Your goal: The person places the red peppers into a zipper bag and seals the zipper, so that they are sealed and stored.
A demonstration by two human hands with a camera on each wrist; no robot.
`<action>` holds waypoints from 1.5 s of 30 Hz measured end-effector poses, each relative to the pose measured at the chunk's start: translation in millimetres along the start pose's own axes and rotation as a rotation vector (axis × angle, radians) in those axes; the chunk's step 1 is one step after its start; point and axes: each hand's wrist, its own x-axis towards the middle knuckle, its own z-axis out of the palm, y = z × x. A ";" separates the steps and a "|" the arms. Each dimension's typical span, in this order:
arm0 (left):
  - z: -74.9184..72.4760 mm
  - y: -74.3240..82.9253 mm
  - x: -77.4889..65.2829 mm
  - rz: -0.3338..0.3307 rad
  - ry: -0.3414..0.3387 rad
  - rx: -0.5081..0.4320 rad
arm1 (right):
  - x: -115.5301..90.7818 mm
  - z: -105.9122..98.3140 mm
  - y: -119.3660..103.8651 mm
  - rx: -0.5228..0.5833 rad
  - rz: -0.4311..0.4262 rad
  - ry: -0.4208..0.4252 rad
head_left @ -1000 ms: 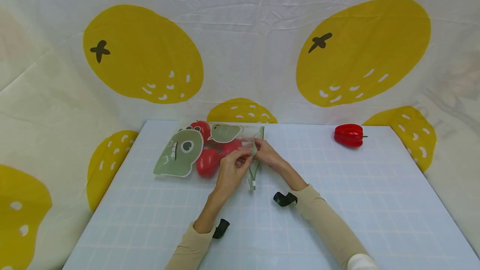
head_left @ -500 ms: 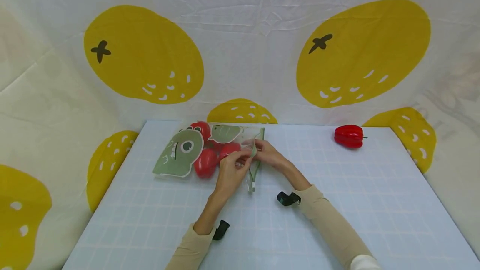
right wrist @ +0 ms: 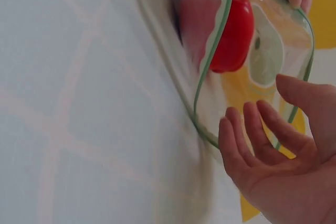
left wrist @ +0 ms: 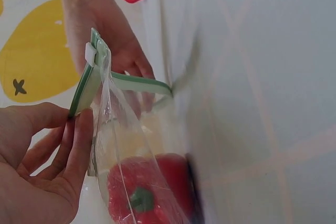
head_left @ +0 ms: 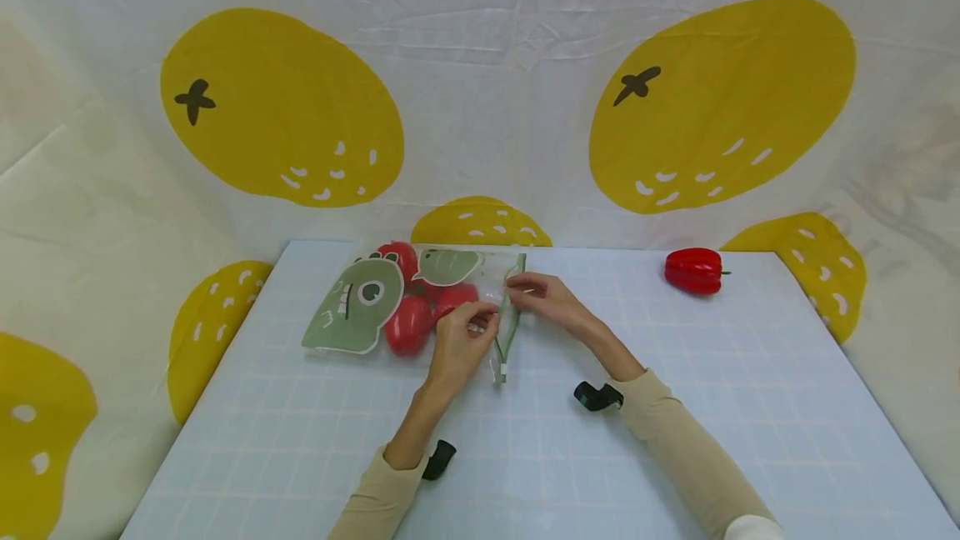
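A clear zip bag (head_left: 352, 311) with a green dinosaur print lies on its side, several red bell peppers (head_left: 408, 327) inside. Its green-rimmed mouth faces right and gapes in the right wrist view. My left hand (head_left: 459, 348) pinches one rim of the mouth between thumb and fingers, plain in the left wrist view. A white slider (left wrist: 90, 54) sits at the near end of the zip. At the mouth, my right hand (right wrist: 278, 156) has its fingers spread and loosely bent, gripping nothing; whether its fingertips touch the rim I cannot tell.
One more red bell pepper (head_left: 693, 271) lies outside the bag at the back right of the table (head_left: 675, 357). A white cloth (head_left: 495, 107) with yellow fruit prints hangs behind and at both sides.
My right hand has let go of the bag's mouth and drawn back to the right, its fingers opening out. My left hand keeps its pinch, and the mouth gapes wider.
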 end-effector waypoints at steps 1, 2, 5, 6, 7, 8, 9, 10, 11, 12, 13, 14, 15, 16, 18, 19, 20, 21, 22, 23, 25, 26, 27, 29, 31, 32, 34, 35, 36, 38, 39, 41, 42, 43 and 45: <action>0.1 -0.5 -0.1 0.002 0.000 0.001 | -1.3 -2.0 0.3 -0.006 -0.004 0.004; 0.1 -0.8 -0.1 0.002 0.000 0.002 | -2.6 -3.9 0.6 -0.012 -0.006 0.011; 0.0 -1.4 -0.1 0.002 -0.003 0.002 | -6.7 -9.2 0.4 -0.035 -0.008 0.035; -0.1 -1.5 -0.2 0.001 -0.004 0.002 | -7.7 -10.9 0.5 -0.041 -0.005 0.045; -0.1 -1.2 -0.2 -0.001 -0.005 0.003 | -9.0 -12.5 0.3 -0.054 -0.004 0.055; -0.3 -1.1 -0.4 -0.007 -0.007 0.003 | -10.0 -14.3 0.4 -0.067 -0.003 0.065; -0.4 -0.7 -0.5 -0.011 -0.008 0.003 | -10.9 -16.1 1.1 -0.080 -0.005 0.073; -0.5 -0.4 -0.7 -0.015 -0.010 0.004 | -11.5 -17.8 1.8 -0.091 -0.005 0.082; -0.5 -0.2 -0.9 -0.020 -0.011 0.004 | -12.2 -19.6 2.8 -0.099 -0.005 0.091; -0.5 0.1 -1.2 -0.025 -0.013 0.006 | -13.0 -21.5 3.6 -0.109 -0.009 0.099; -0.4 0.4 -1.3 -0.029 -0.015 0.006 | -14.0 -23.3 4.2 -0.116 -0.012 0.108; -0.3 0.3 -1.6 -0.032 -0.018 0.006 | -14.9 -25.2 5.1 -0.123 -0.013 0.117; -0.2 0.5 -1.7 -0.034 -0.019 0.005 | -15.9 -27.0 6.0 -0.128 -0.011 0.127; 0.0 0.4 -1.9 -0.035 -0.020 0.004 | -17.1 -28.7 6.4 -0.132 -0.014 0.134; 0.3 0.0 -2.2 -0.033 -0.019 0.003 | -19.6 -32.1 7.5 -0.141 -0.013 0.154; 0.4 -0.3 -2.4 -0.030 -0.018 0.002 | -21.0 -33.8 7.9 -0.148 -0.013 0.165; 0.7 -0.7 -2.5 -0.028 -0.017 0.001 | -22.2 -35.5 8.3 -0.155 -0.014 0.177; 0.8 -0.9 -2.6 -0.025 -0.017 -0.002 | -23.5 -37.3 8.9 -0.166 -0.022 0.188; 0.9 -1.3 -2.7 -0.024 -0.016 -0.003 | -24.6 -39.2 9.2 -0.171 -0.025 0.202; 1.0 -1.5 -2.7 -0.022 -0.017 -0.004 | -25.4 -41.1 9.6 -0.177 -0.022 0.219; 1.0 -1.5 -2.8 -0.020 -0.017 -0.003 | -27.1 -45.5 10.1 -0.196 -0.025 0.248; 0.9 -1.3 -2.8 -0.021 -0.017 -0.003 | -27.9 -47.8 10.4 -0.206 -0.024 0.260; 0.8 -1.1 -2.9 -0.022 -0.017 -0.005 | -28.9 -50.1 10.5 -0.216 -0.024 0.274; 0.6 -0.7 -2.7 -0.024 -0.017 -0.006 | -30.6 -55.4 10.6 -0.231 -0.016 0.302; 0.4 -0.6 -2.5 -0.028 -0.017 -0.008 | -33.1 -60.6 10.0 -0.245 -0.017 0.323; 0.4 -0.6 -2.4 -0.029 -0.018 -0.008 | -34.2 -63.3 10.1 -0.251 -0.023 0.335; 0.3 -0.5 -2.4 -0.033 -0.019 -0.005 | -36.4 -69.1 10.6 -0.256 -0.030 0.358; 0.4 -0.6 -2.4 -0.034 -0.020 -0.005 | -37.4 -72.1 10.9 -0.263 -0.031 0.367; 0.6 -0.7 -2.3 -0.031 -0.018 -0.005 | -38.4 -75.1 11.3 -0.272 -0.031 0.377; 0.8 -0.9 -2.2 -0.026 -0.016 -0.006 | -40.4 -80.5 12.6 -0.293 -0.029 0.403; 0.9 -1.1 -2.2 -0.024 -0.014 -0.007 | -41.6 -82.8 12.8 -0.307 -0.022 0.416; 1.3 -2.0 -2.2 -0.018 -0.011 -0.009 | -44.1 -86.9 13.7 -0.335 -0.011 0.446; 1.5 -2.4 -2.3 -0.016 -0.010 -0.011 | -45.5 -88.9 14.3 -0.345 -0.009 0.464; 1.5 -2.4 -2.4 -0.017 -0.010 -0.012 | -46.8 -90.7 14.9 -0.352 -0.010 0.482; 1.6 -2.7 -2.8 -0.018 -0.010 -0.013 | -49.5 -94.7 16.7 -0.364 -0.017 0.511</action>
